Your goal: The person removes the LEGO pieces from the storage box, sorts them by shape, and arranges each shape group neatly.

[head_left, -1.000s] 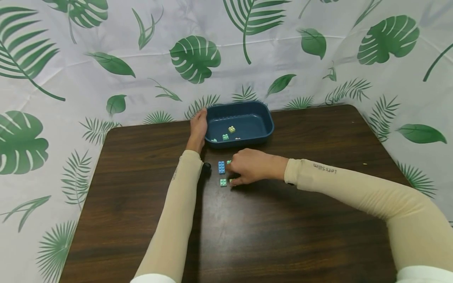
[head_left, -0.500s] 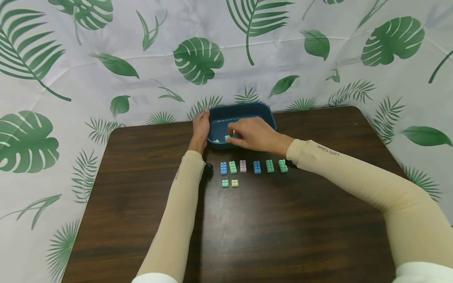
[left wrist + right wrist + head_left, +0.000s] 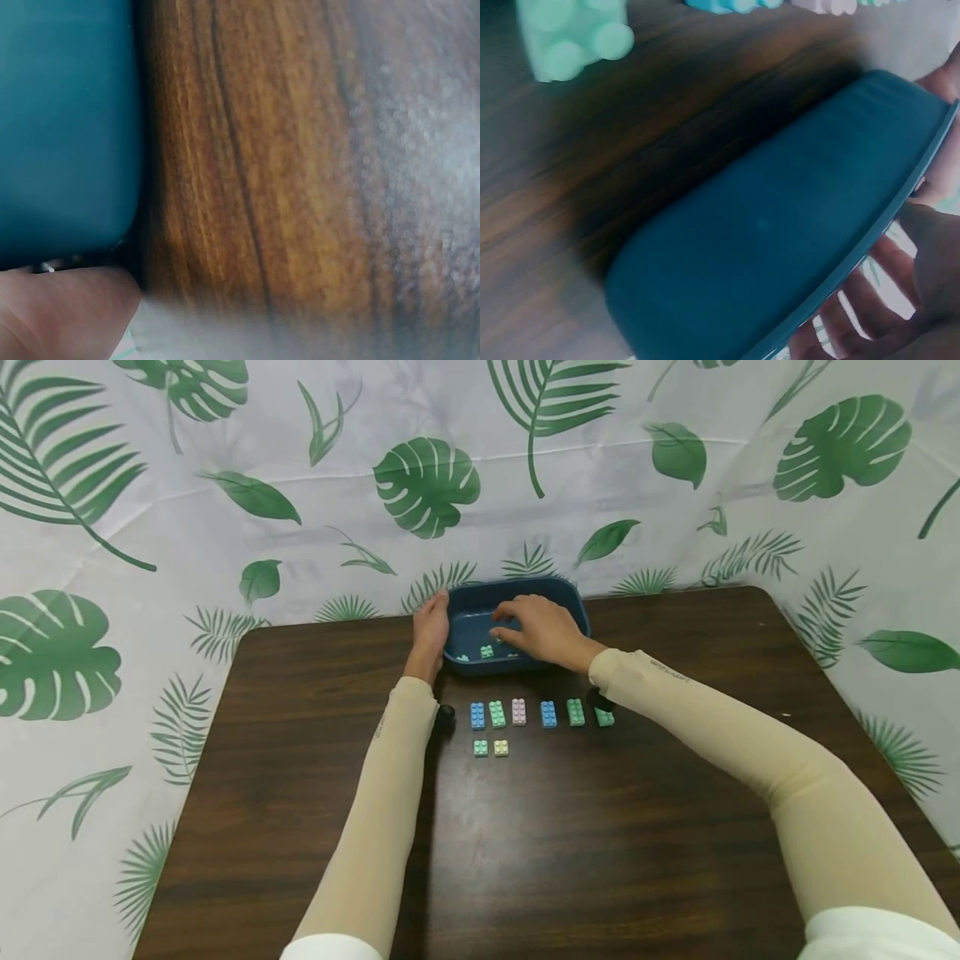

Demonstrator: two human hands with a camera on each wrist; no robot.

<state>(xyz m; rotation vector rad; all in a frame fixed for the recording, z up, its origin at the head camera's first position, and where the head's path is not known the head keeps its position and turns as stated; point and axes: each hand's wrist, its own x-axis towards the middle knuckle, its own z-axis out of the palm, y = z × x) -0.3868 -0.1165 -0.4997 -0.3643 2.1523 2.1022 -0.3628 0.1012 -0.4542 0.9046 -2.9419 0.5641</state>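
Observation:
A dark blue plastic tub (image 3: 577, 610) stands at the table's far edge. My left hand (image 3: 430, 627) holds its left end; in the left wrist view a finger (image 3: 67, 307) lies against the tub wall. Over the tub's inside, my right hand (image 3: 546, 628) hovers with thumb and fingers apart and nothing visible between them. A small mint building brick (image 3: 487, 651) lies in the tub, with other small pieces partly hidden by the rim and hand. In the right wrist view, the right fingers (image 3: 862, 300) extend past the tub rim.
On the dark wooden table (image 3: 600, 843), a row of long bricks includes a blue brick (image 3: 477, 716), a pink brick (image 3: 518, 712) and a green brick (image 3: 575, 712). Below them sit a small mint brick (image 3: 481, 748) and a small yellow brick (image 3: 501, 747). A leaf-patterned cloth (image 3: 337, 510) hangs behind.
My right hand has left the bricks on the table and moved up over the tub, then slightly right, its fingers spreading. The left hand stays at the tub's left end.

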